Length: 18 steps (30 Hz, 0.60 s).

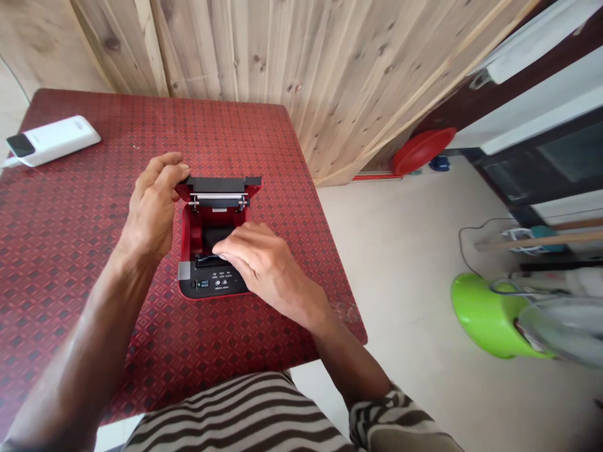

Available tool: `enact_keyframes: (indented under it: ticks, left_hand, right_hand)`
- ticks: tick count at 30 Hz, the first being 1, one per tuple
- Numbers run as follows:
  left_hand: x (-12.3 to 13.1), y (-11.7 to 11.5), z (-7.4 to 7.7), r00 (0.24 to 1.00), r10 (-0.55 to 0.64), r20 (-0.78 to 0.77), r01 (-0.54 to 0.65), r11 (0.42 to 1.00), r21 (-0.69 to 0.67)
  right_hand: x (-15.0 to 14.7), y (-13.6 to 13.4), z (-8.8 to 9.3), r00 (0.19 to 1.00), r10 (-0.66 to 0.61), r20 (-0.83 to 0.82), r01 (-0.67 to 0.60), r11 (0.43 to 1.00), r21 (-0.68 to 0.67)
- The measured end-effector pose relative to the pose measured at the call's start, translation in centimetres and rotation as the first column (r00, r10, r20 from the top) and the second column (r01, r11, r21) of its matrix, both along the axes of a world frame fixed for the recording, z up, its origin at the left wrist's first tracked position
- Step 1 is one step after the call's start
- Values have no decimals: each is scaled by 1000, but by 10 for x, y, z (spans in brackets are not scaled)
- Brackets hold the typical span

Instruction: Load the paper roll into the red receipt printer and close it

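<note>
A small red and black receipt printer (214,284) sits on the red patterned table (226,135), its hinged lid (218,184) raised. At the lid's left corner, my left hand (157,194) is closed around the edge, thumb and fingers on either side. My right hand (264,260) reaches over the right side of the body, with its fingertips pinched together at the front edge of the paper compartment (194,235). Whatever those fingertips may hold is hidden. A metal roller (219,196) shows along the lid's underside. Buttons and a small display (202,284) are on the front panel.
A white power bank (63,139) with a cable lies at the table's far left. Wooden panelling (264,56) stands behind the table. Right on the floor are a green stool-like plastic item (485,320), a red basin (424,150) and loose cables.
</note>
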State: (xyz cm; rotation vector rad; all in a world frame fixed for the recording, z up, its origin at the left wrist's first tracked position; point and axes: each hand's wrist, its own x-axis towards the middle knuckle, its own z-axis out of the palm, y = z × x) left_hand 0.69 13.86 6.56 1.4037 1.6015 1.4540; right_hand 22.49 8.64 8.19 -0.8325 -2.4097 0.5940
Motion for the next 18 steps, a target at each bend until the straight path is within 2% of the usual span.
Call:
enact_keyframes:
  ticks: [1, 4, 7, 10, 14, 18]
  left_hand:
    - [2, -6, 0, 1000, 7, 30, -6, 1000, -26]
    - [9, -33, 0, 964, 73, 256, -27, 984, -177]
    - [15, -61, 0, 917, 60, 395, 24, 979, -204]
    - [16, -81, -6, 913, 2, 408, 98, 970, -224]
    - [15, -96, -15, 934, 23, 356, 74, 964, -256]
    - [14, -102, -22, 950, -14, 312, 90, 968, -232]
  right_hand:
    - [1, -6, -3, 1000, -16, 14, 15, 997, 79]
    - [5, -23, -15, 997, -69, -18, 72, 959, 273]
    - [5, -34, -28, 987, -113, -115, 149, 914, 377]
    - [3, -40, -34, 975, -144, -167, 202, 888, 413]
    - [2, -44, -34, 970, -180, -164, 235, 871, 431]
    - [3, -44, -35, 958, -212, -192, 274, 868, 414]
